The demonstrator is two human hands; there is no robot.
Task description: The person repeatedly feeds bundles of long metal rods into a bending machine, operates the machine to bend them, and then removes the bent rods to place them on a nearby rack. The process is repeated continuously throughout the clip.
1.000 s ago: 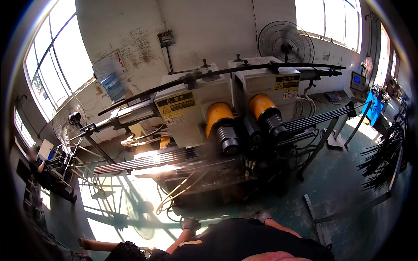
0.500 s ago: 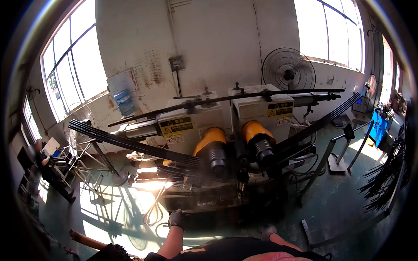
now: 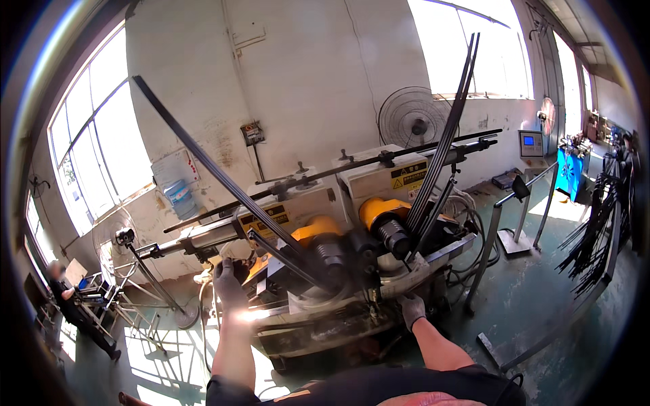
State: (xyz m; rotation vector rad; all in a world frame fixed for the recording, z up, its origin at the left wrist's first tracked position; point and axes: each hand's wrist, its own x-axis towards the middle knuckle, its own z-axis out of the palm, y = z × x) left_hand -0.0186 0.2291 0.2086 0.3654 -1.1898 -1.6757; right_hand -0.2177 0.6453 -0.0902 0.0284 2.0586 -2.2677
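A bending machine with two orange-topped heads [image 3: 379, 211] and coiled dark springs stands before me. Long dark bars run through it, the left bundle [image 3: 210, 162] and the right bundle [image 3: 449, 128] both slanting steeply upward. My gloved left hand [image 3: 229, 283] is raised at the machine's left side, beside a dark fitting, its fingers apart. Whether it touches the fitting is unclear. At the machine's front edge, my gloved right hand [image 3: 412, 310] has its fingers stretched toward the metal rim, with nothing visible in it.
A long dark rod [image 3: 352, 169] crosses above the machine. A stand fan [image 3: 418, 126] is at the back wall, and a control box with a blue screen [image 3: 530, 143] is to the right. Dark rods [image 3: 596, 237] hang on a rack at far right. Another person [image 3: 66, 298] stands at left.
Both bar bundles have swung upward from a low slant. My hands have risen from near my body to the machine, the left one farther. The view has shifted.
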